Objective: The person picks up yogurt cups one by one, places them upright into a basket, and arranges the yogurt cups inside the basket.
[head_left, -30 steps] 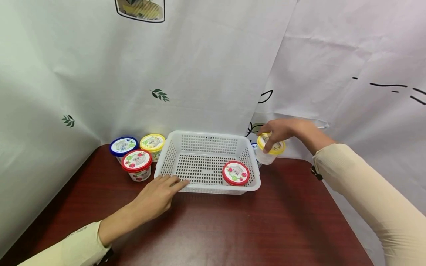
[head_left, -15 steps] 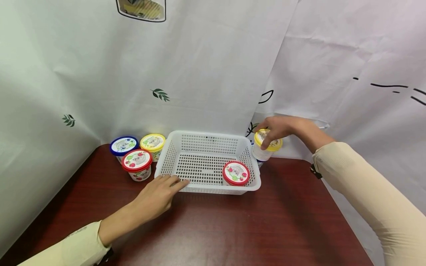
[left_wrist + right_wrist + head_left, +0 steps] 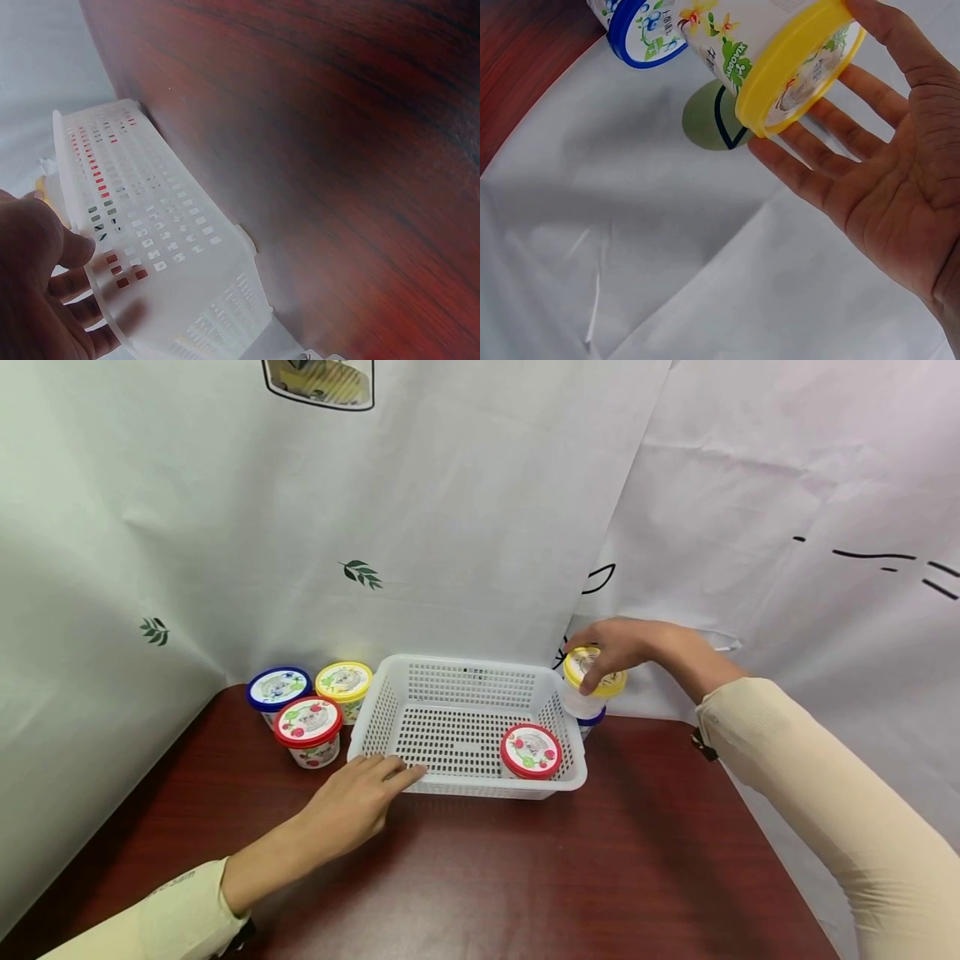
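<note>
My right hand (image 3: 619, 647) grips a white tub with a yellow lid (image 3: 581, 700) by its lid, thumb on the near side, above the basket's right rim. Flowers are printed on that tub in the right wrist view. Beneath it, partly hidden, stands a blue-lidded tub (image 3: 592, 722), beside the basket. My left hand (image 3: 358, 800) holds the front left rim of the white plastic basket (image 3: 480, 783); the left wrist view shows its thumb and fingers at the rim. Inside the basket, at the front right, sits a red-lidded tub (image 3: 531, 752) printed with berries.
Left of the basket stand a blue-lidded tub (image 3: 279, 687), another red-lidded tub (image 3: 308, 723) and another yellow-lidded tub (image 3: 344, 683), close together. The dark red wooden table (image 3: 525, 877) meets a pale printed cloth (image 3: 465, 527) behind.
My right hand has raised the yellow-lidded tub slightly and moved it left, toward the basket, uncovering more of the blue-lidded tub beneath. The left hand and basket stay put.
</note>
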`<state>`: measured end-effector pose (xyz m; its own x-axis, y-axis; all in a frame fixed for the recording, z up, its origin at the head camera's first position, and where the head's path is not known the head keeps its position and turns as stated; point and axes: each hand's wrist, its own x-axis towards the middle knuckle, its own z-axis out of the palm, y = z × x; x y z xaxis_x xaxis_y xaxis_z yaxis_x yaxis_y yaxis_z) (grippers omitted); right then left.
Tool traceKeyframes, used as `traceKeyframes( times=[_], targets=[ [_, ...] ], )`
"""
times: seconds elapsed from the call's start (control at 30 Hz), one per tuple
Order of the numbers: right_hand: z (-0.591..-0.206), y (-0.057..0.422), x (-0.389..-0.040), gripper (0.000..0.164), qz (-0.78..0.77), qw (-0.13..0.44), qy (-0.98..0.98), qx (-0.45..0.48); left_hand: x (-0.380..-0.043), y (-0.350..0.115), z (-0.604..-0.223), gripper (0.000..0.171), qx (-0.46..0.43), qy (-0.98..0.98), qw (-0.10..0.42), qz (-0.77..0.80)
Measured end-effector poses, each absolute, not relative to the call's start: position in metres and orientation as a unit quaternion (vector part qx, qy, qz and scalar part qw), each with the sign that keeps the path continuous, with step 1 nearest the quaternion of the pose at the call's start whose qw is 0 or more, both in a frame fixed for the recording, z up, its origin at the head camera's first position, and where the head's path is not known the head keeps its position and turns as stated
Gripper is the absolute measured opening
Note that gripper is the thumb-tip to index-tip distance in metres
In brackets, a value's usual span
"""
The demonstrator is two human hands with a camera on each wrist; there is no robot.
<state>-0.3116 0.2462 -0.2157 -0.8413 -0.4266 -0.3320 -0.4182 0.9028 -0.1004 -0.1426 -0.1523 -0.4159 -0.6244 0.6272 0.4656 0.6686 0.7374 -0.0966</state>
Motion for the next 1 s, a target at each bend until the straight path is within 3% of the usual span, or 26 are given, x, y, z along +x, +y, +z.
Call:
traceKeyframes(
  times=[1.0],
  targets=[
    [-0.214,0.226,-0.312,0.082,-0.008,0.183,0.955,-0.231,-0.144,-0.151,-0.416,0.057,-0.371,-0.89,0.26,-0.051]
  ],
)
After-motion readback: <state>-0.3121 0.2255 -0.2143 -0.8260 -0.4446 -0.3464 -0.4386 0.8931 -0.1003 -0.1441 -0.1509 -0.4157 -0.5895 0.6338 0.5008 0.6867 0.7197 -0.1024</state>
